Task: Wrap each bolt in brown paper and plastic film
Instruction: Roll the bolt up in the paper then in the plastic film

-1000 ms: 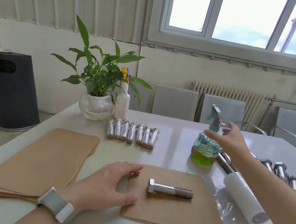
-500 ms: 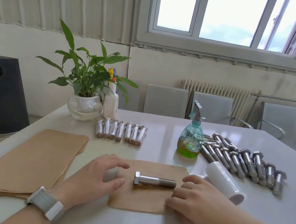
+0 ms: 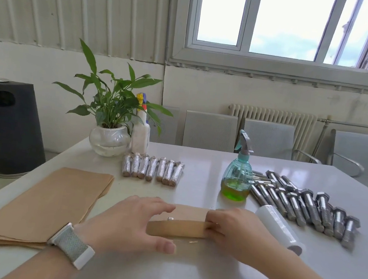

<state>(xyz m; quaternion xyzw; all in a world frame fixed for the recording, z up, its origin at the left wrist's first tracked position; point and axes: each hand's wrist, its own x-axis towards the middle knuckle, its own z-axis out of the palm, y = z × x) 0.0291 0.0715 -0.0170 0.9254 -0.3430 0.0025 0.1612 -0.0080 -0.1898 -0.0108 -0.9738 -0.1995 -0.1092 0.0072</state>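
In the head view, a sheet of brown paper [image 3: 180, 226] is lying near the front of the white table [image 3: 210, 164], its near edge folded up and over the bolt [image 3: 171, 218], of which only a small bit of the head is peeking out above the fold. The left hand [image 3: 133, 222] is gripping the left end of the fold, fingers reaching over it and thumb lying on the table in front. The right hand [image 3: 234, 231] is pinching the right end, fingers curled over the paper. A stack of paper [image 3: 42, 201] is lying to the left. Seven wrapped bolts [image 3: 152, 168] are sitting in a row behind, near a plant [image 3: 113, 109] in a glass bowl. A spray bottle [image 3: 238, 174] with green liquid is standing to the right, with bare bolts [image 3: 303, 202] lying beside it. A film roll [image 3: 278, 226] is lying just right of the right hand.
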